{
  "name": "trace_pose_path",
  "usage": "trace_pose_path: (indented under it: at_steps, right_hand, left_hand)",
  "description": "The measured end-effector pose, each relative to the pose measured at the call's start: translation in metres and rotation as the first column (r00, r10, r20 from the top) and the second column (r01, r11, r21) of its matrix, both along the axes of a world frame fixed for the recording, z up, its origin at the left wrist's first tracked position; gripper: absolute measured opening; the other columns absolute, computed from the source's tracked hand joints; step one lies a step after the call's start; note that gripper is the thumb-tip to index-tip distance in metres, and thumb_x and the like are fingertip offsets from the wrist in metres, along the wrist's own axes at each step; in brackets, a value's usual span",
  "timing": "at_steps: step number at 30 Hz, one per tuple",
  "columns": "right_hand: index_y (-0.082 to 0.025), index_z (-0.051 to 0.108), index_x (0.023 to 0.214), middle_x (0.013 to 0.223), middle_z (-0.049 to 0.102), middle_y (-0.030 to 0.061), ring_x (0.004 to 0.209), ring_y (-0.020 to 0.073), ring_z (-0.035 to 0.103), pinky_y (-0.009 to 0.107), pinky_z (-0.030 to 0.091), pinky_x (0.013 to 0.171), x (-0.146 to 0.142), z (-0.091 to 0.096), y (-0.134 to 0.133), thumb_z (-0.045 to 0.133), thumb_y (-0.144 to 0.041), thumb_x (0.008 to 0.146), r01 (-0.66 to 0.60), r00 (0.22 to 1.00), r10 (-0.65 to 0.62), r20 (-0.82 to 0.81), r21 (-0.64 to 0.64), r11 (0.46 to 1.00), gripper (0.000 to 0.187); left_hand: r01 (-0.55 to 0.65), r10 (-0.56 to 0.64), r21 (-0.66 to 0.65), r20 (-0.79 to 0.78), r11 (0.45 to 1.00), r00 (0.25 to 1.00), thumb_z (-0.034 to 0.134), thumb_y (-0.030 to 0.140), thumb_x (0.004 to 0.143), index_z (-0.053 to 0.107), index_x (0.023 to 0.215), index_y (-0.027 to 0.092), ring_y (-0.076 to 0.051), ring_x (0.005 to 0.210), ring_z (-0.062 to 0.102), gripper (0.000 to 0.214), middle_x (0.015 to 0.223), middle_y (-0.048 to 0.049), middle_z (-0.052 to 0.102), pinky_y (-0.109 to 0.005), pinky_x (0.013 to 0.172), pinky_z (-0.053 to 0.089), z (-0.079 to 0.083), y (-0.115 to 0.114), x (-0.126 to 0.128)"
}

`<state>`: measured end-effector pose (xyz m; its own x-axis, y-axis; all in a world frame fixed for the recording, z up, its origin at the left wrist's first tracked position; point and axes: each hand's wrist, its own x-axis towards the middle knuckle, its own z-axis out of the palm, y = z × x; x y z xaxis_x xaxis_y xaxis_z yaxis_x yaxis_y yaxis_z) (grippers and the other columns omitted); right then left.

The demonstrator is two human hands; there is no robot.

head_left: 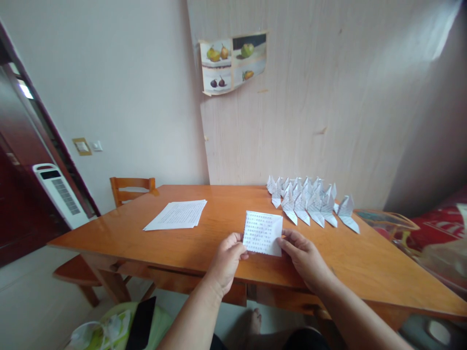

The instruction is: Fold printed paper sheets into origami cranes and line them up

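Note:
Between my two hands is a roughly square sheet of printed paper [262, 233], lifted up near the table's front edge. My left hand [231, 253] pinches its lower left side, thumb in front. On the right side, my right hand [301, 248] grips the lower edge between thumb and fingers. Beyond and to the right, several folded paper figures [315, 201] made of printed paper stand upright in rows. A stack of printed sheets [177, 215] lies flat on the left part of the table.
The wooden table [226, 204] reaches back to the wall. A wooden chair [133, 187] stands behind its left end, and a stool [78, 272] is tucked below. A black flat object [142, 323] lies on a green stool at lower left. Bags [445, 233] crowd the right side.

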<state>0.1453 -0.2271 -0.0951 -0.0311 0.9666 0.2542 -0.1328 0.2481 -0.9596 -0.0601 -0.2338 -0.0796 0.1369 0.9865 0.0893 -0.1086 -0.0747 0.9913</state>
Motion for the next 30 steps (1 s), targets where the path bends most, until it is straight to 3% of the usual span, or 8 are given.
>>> trace_pose_path:
  at_steps: [7,11,17,21,30]
  right_hand:
    - [-0.023,0.072,0.092,0.090,0.073,0.0031,0.082,0.0217,0.063,0.034,0.048,0.081,0.000,0.002,0.000,0.074,-0.048,0.079,0.037,0.999,-0.037,-0.010,0.005,0.999,0.028]
    - [-0.023,0.075,0.083,0.086,0.073,0.0021,0.088,0.0218,0.062,0.033,0.046,0.088,0.002,0.001,0.000,0.077,-0.041,0.075,0.101,0.995,-0.100,-0.029,0.006,0.995,0.020]
    - [-0.026,0.077,0.094,0.101,0.077,0.0026,0.098,0.0243,0.066,0.037,0.047,0.093,0.003,0.000,-0.004,0.075,-0.029,0.071,0.106,0.988,-0.111,-0.103,-0.047,0.993,0.024]
    - [-0.025,0.078,0.094,0.099,0.077,0.0032,0.094,0.0235,0.067,0.036,0.048,0.090,0.001,0.002,-0.006,0.076,-0.030,0.069,0.099,0.985,-0.107,-0.132,-0.070,0.993,0.025]
    - [-0.025,0.079,0.091,0.096,0.078,0.0036,0.090,0.0232,0.067,0.036,0.049,0.088,-0.002,0.007,-0.007,0.084,-0.038,0.064,0.094,0.984,-0.107,-0.142,-0.090,0.991,0.031]
  left_hand:
    - [0.007,-0.007,0.026,-0.002,1.000,1.000,0.057,0.021,0.082,0.066,0.095,0.017,-0.019,0.088,0.062,0.017,0.101,-0.0079,0.071,-0.028,0.074,0.043,-0.003,0.002,-0.001]
    - [0.007,-0.007,0.057,0.008,0.998,1.000,0.063,0.025,0.082,0.067,0.098,0.018,-0.018,0.090,0.058,0.017,0.102,-0.0061,0.070,-0.025,0.071,0.039,-0.007,0.004,-0.002]
    - [-0.065,0.059,0.040,0.135,0.997,0.989,0.067,0.029,0.081,0.073,0.092,0.017,-0.016,0.086,0.055,0.017,0.108,-0.0069,0.069,-0.027,0.076,0.039,-0.013,0.005,-0.001]
    - [-0.068,0.062,0.028,0.161,0.997,0.985,0.066,0.027,0.079,0.074,0.089,0.016,-0.016,0.080,0.054,0.017,0.088,-0.0065,0.069,-0.028,0.076,0.039,-0.012,0.004,-0.001]
    - [-0.045,0.041,0.008,0.269,0.999,0.962,0.065,0.024,0.075,0.076,0.093,0.014,-0.020,0.090,0.058,0.024,0.096,-0.0093,0.072,-0.030,0.082,0.041,-0.008,0.000,-0.004]
